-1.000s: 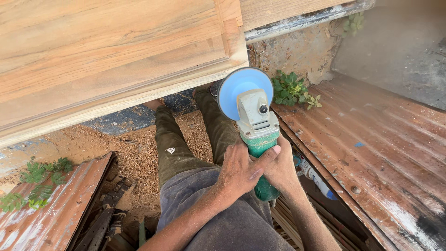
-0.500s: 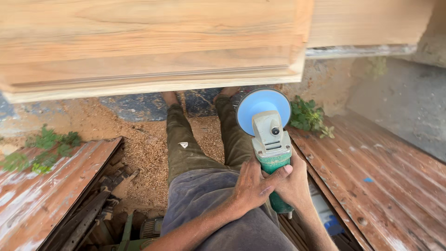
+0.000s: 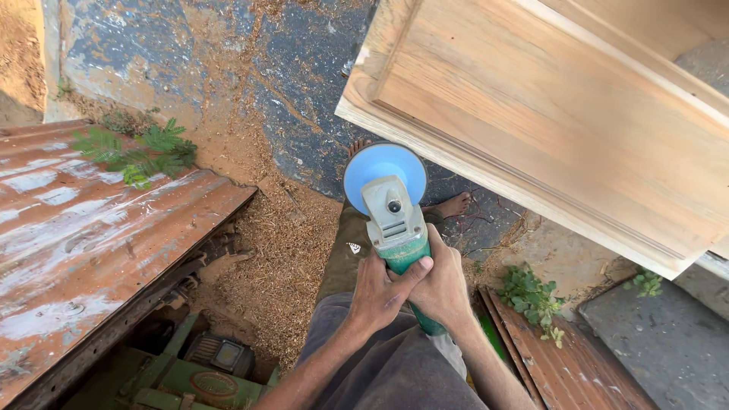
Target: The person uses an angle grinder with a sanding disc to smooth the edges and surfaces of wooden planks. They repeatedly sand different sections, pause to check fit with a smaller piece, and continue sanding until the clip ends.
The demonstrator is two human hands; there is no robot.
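I hold a green and grey angle grinder with a round blue disc at its far end, pointing away from me. My left hand wraps the green body from the left, thumb across the top. My right hand grips the same body from the right, fingers overlapping the left. The disc hangs in the air just left of the lower edge of a large pale wooden panel, not touching it. My legs in olive trousers and bare feet are below the tool.
A rusty corrugated metal sheet lies at the left, another at the lower right. Sawdust covers the ground over a blue tarp. A green machine part sits at the bottom left. Small green plants grow nearby.
My view has swung to the left: the wooden panel now sits at the upper right instead of across the top. Both hands keep the same grip on the grinder.
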